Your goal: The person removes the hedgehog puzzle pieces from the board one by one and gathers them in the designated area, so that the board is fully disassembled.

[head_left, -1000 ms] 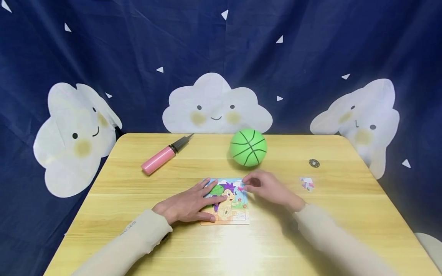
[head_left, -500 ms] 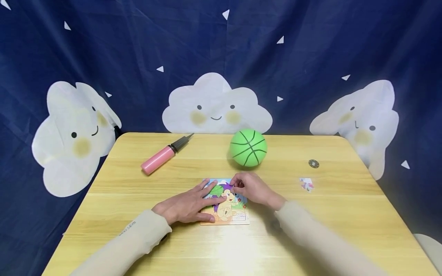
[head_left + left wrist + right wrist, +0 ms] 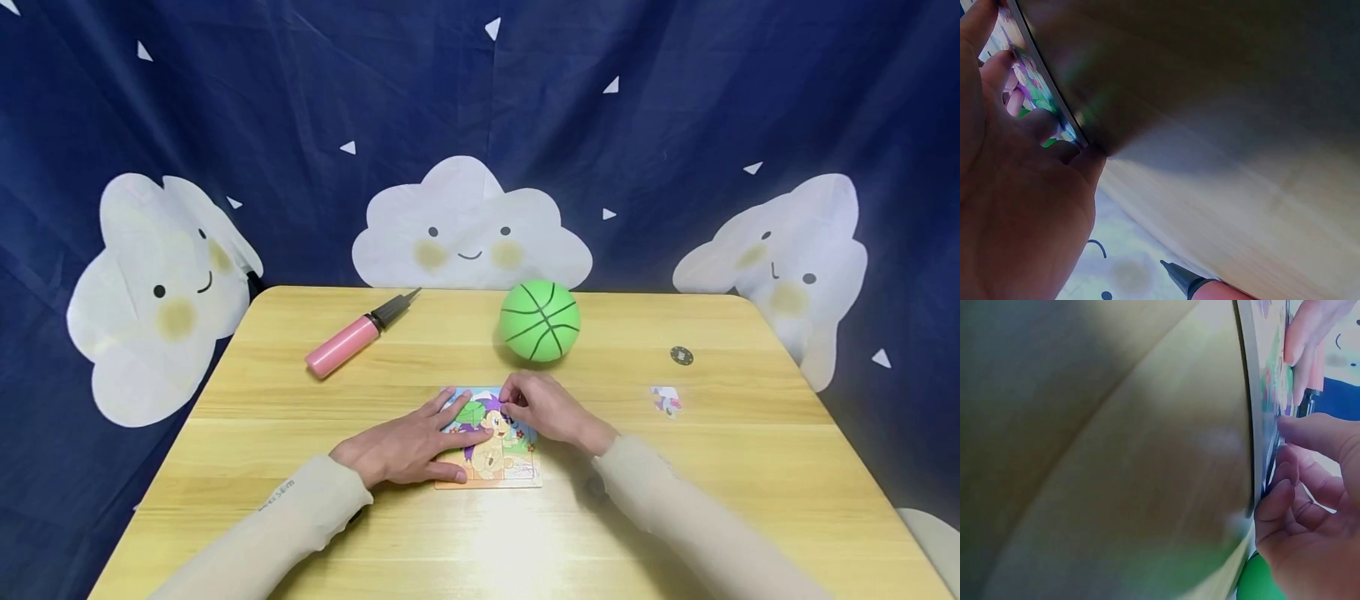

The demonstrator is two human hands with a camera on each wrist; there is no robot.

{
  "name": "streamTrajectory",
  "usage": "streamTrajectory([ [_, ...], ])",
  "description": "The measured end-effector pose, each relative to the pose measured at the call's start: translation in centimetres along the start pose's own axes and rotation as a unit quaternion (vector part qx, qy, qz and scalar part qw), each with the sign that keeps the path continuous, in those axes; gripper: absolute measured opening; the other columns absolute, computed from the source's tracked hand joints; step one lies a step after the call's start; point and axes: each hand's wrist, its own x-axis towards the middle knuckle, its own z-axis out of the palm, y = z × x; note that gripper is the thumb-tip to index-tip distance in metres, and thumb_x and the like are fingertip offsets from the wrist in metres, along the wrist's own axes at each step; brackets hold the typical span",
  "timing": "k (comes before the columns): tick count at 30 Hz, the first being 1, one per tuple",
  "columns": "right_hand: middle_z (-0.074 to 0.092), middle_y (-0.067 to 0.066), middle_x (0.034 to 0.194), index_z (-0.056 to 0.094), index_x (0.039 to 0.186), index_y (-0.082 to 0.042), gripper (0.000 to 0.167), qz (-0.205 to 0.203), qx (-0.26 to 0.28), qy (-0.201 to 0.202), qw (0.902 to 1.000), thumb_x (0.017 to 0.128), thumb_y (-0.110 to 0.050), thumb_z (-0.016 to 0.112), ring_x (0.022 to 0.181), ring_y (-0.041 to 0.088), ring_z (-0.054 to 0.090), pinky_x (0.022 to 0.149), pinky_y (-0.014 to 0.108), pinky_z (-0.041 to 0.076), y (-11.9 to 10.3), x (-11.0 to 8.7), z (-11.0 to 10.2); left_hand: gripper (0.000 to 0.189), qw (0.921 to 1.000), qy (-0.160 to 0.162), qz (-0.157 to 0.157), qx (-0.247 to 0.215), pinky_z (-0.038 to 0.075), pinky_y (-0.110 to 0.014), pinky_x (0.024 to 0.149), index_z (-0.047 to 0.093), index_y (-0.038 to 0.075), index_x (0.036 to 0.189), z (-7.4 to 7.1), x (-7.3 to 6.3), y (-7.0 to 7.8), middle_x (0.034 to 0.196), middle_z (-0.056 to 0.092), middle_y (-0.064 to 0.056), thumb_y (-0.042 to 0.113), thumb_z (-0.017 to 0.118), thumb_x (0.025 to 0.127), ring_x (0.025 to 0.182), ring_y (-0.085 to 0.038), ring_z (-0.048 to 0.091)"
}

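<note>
A square jigsaw puzzle (image 3: 487,467) with a purple-haired cartoon figure lies on the table in its shallow tray. My left hand (image 3: 408,442) rests flat over its left part, fingers spread across the picture and thumb near the lower edge. My right hand (image 3: 547,408) is at the upper right of the puzzle, thumb and forefinger pinching at a puzzle piece beside the purple hair; the hand hides most of that piece. In the right wrist view the right thumb (image 3: 1310,432) meets the picture surface while the other fingers curl by the tray's edge.
A loose puzzle piece (image 3: 666,401) lies to the right, below a black round chip (image 3: 682,356). Behind the puzzle sits a green ball (image 3: 540,321) with black lines. A pink hand pump (image 3: 352,342) with a black nozzle lies at the back left of the wooden table (image 3: 315,525).
My right hand has moved left from the puzzle's right edge toward the purple hair, then nearly stopped there. My left hand has stayed in place on the puzzle.
</note>
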Motion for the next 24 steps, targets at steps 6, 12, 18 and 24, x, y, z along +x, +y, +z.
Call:
streamTrajectory([
  [6, 0.069, 0.002, 0.095, 0.071, 0.102, -0.007, 0.005, -0.020, 0.009, 0.012, 0.9997, 0.099, -0.006, 0.075, 0.086, 0.010, 0.059, 0.079, 0.025, 0.055, 0.1, -0.4, 0.0, 0.066, 1.0000, -0.005, -0.002, -0.005, 0.038, -0.059, 0.129, 0.041, 0.037, 0.170, 0.0, 0.1, 0.0, 0.183, 0.014, -0.020, 0.056, 0.058, 0.109, 0.169, -0.046, 0.012],
  [12, 0.068, 0.001, 0.100, 0.071, 0.106, -0.008, 0.007, -0.034, 0.027, 0.027, 0.9987, 0.100, -0.006, 0.073, 0.091, 0.011, 0.060, 0.082, 0.025, 0.057, 0.7, -0.9, 0.0, 0.065, 1.0000, -0.006, -0.003, -0.006, 0.038, -0.059, 0.129, 0.041, 0.037, 0.170, 0.1, 0.2, 0.1, 0.183, 0.014, -0.020, 0.056, 0.058, 0.109, 0.169, -0.046, 0.011],
  [18, 0.067, 0.001, 0.100, 0.070, 0.107, -0.009, 0.008, -0.048, 0.069, 0.032, 0.9960, 0.101, -0.007, 0.074, 0.092, 0.010, 0.060, 0.083, 0.024, 0.058, 2.0, -2.1, -0.8, 0.065, 0.9999, -0.009, -0.008, -0.009, 0.037, -0.059, 0.130, 0.040, 0.039, 0.170, 0.1, 0.2, 0.2, 0.183, 0.012, -0.018, 0.057, 0.057, 0.109, 0.170, -0.044, 0.009],
  [24, 0.069, -0.001, 0.102, 0.071, 0.110, -0.011, 0.008, -0.027, 0.095, 0.011, 0.9950, 0.103, -0.012, 0.074, 0.096, 0.012, 0.062, 0.089, 0.024, 0.057, 3.4, -3.8, -2.7, 0.066, 0.9998, -0.009, -0.012, -0.011, 0.036, -0.059, 0.130, 0.039, 0.040, 0.170, 0.1, 0.2, 0.2, 0.184, 0.010, -0.016, 0.057, 0.058, 0.109, 0.171, -0.042, 0.006],
])
